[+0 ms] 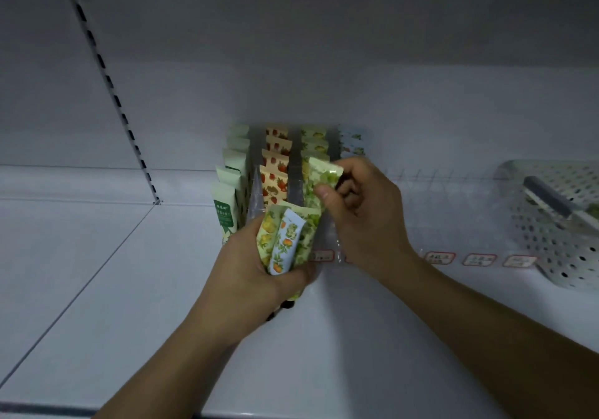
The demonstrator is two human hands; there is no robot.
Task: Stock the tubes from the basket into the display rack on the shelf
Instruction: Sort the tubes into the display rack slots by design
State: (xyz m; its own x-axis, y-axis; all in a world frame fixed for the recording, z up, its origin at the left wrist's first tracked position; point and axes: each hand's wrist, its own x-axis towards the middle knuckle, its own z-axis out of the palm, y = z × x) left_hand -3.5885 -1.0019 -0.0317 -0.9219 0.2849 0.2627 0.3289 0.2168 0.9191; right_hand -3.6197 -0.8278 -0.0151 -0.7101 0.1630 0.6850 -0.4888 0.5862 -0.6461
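A clear display rack (256, 191) stands on the white shelf (97, 272), its lanes filled with rows of upright tubes: plain green (223, 211), strawberry print (275, 172), yellow-green print (312, 138) and pale blue print (351, 141). My left hand (246, 272) grips a bundle of several tubes (285, 240) in front of the rack, a blue orange-print one on top. My right hand (363, 211) pinches a green grape-print tube (319, 181) by its upper end, over the third lane.
A white perforated basket (557, 224) with a grey handle sits at the right on the shelf. Red-framed price labels (476, 259) line the rack's front edge. A slotted upright (107, 81) runs down the back wall at left. The rack's right lanes hold nothing.
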